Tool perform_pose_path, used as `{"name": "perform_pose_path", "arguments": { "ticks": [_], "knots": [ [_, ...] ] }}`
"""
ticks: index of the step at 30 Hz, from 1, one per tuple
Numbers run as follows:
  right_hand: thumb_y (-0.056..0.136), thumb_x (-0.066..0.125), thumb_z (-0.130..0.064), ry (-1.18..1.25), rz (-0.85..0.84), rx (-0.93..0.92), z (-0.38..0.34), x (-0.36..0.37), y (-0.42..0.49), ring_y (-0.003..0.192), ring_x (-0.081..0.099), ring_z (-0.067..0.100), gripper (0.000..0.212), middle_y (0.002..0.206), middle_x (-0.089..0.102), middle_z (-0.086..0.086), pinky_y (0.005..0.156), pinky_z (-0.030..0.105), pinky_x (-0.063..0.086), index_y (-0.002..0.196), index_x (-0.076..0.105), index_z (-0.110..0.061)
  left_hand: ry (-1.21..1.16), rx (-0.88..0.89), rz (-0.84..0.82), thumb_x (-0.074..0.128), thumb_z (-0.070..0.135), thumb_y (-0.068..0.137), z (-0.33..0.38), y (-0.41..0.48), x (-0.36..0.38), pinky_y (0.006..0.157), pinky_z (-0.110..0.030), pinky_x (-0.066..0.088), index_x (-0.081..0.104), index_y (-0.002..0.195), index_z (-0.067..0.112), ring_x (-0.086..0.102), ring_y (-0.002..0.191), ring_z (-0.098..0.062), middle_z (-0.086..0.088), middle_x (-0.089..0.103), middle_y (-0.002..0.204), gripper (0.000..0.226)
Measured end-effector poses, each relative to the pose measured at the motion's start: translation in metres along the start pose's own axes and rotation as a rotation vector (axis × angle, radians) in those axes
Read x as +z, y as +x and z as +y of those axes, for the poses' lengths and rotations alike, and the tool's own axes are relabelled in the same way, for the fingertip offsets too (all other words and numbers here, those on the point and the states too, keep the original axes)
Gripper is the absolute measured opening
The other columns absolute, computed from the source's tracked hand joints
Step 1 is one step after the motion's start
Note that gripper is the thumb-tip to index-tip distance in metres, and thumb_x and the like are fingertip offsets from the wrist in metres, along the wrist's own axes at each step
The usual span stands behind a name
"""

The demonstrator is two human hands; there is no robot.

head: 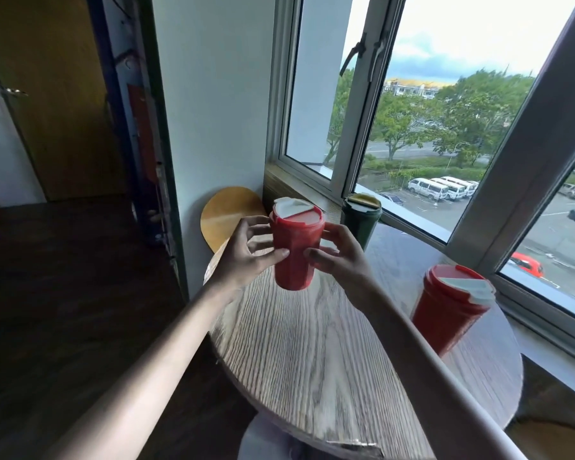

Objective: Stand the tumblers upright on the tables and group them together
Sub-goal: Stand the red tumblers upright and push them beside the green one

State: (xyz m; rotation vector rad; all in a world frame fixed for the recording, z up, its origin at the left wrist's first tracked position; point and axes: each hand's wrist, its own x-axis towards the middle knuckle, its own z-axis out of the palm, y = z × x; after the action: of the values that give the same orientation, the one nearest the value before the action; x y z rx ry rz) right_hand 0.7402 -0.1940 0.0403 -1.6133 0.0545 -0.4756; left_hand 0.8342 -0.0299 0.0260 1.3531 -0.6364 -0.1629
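A red tumbler (296,247) with a white flip lid is upright between both hands, over the far left part of the round wooden table (312,353). My left hand (246,252) grips its left side and my right hand (337,254) its right side. I cannot tell whether its base touches the tabletop. A dark green tumbler (361,220) stands upright just behind my right hand, near the window sill. A second red tumbler (448,310) stands upright at the table's right side, apart from the other two.
A window frame and sill (472,247) run along the table's far and right edge. A round yellow stool seat (228,215) sits beyond the table by the white wall. Dark floor lies to the left, and a wooden door (57,94) is at far left.
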Motion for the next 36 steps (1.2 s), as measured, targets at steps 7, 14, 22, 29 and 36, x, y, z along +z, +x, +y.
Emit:
{"name": "perform_pose_path", "arguments": {
  "ticks": [7, 14, 22, 29, 36],
  "knots": [
    [0.068, 0.073, -0.008, 0.009, -0.003, 0.03, 0.024, -0.005, -0.019, 0.108, 0.061, 0.023, 0.049, 0.12, 0.058, 0.008, 0.086, 0.036, 0.054, 0.111, 0.052, -0.015, 0.018, -0.009, -0.07, 0.081, 0.0, 0.066, -0.02, -0.017, 0.001, 0.086, -0.029, 0.052, 0.047, 0.11, 0.023, 0.062, 0.104, -0.022, 0.003, 0.058, 0.113, 0.06],
    [0.068, 0.072, -0.01, -0.01, 0.01, 0.06, 0.041, -0.007, -0.025, 0.113, 0.057, 0.025, 0.053, 0.125, 0.055, 0.011, 0.091, 0.038, 0.051, 0.116, 0.049, -0.014, 0.031, -0.047, -0.093, 0.082, 0.006, 0.065, -0.034, -0.022, 0.001, 0.087, -0.035, 0.054, 0.045, 0.114, 0.022, 0.06, 0.109, -0.023, -0.002, 0.056, 0.118, 0.063],
    [0.081, 0.072, -0.027, -0.316, 0.071, 0.03, 0.04, -0.005, -0.048, 0.112, 0.056, 0.016, 0.046, 0.121, 0.056, 0.002, 0.086, 0.021, 0.05, 0.12, 0.047, -0.022, 0.103, -0.035, -0.101, 0.085, 0.02, 0.067, -0.042, -0.032, 0.005, 0.079, -0.015, 0.05, 0.044, 0.122, 0.021, 0.058, 0.109, -0.008, 0.006, 0.056, 0.12, 0.069],
    [0.083, 0.07, -0.029, -0.674, 0.41, -0.267, 0.001, -0.03, -0.129, 0.095, 0.061, -0.001, 0.021, 0.099, 0.064, -0.016, 0.083, 0.027, 0.051, 0.102, 0.063, -0.026, 0.09, -0.059, -0.017, 0.08, 0.057, 0.05, -0.052, -0.039, 0.017, 0.084, -0.025, 0.047, 0.03, 0.133, 0.033, 0.054, 0.113, -0.009, 0.003, 0.051, 0.121, 0.1],
    [0.075, 0.058, -0.047, -0.815, 0.903, -0.288, -0.024, -0.072, -0.16, 0.104, 0.055, 0.021, 0.039, 0.108, 0.06, 0.001, 0.09, 0.052, 0.045, 0.106, 0.057, -0.023, 0.116, -0.01, 0.021, 0.079, 0.051, 0.05, -0.053, -0.032, 0.034, 0.086, -0.027, 0.05, 0.037, 0.127, 0.017, 0.055, 0.107, -0.007, -0.008, 0.052, 0.124, 0.094]
  ]
}}
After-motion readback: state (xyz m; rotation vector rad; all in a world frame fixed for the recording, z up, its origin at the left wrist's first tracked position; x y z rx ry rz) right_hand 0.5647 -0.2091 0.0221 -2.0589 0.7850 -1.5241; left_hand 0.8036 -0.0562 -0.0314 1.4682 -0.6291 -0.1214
